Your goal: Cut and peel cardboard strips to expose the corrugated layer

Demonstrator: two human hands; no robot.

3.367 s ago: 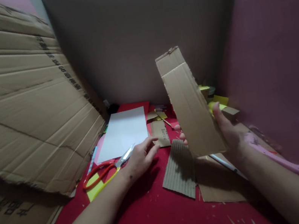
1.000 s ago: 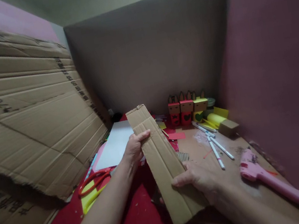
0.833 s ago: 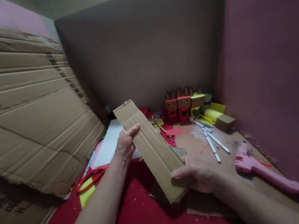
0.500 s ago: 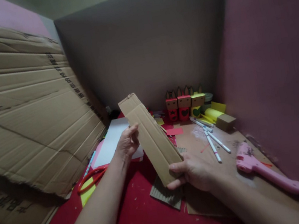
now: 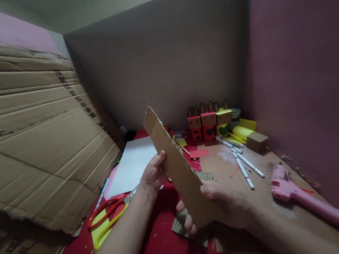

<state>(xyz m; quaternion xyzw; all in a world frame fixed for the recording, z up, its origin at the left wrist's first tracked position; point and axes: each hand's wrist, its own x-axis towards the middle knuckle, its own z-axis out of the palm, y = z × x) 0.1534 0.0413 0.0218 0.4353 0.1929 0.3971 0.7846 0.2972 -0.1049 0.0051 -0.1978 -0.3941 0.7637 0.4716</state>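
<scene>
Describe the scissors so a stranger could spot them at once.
Start at the big cardboard sheet, far left. Right of it on the red tabletop is white paper. Just nearer lie the scissors, set apart by looped handles, one red, one yellow.

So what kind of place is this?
It's probably a craft corner. You can see a pink glue gun, scissors with red and yellow handles, and three little box-headed figures with pointy ears.
</scene>
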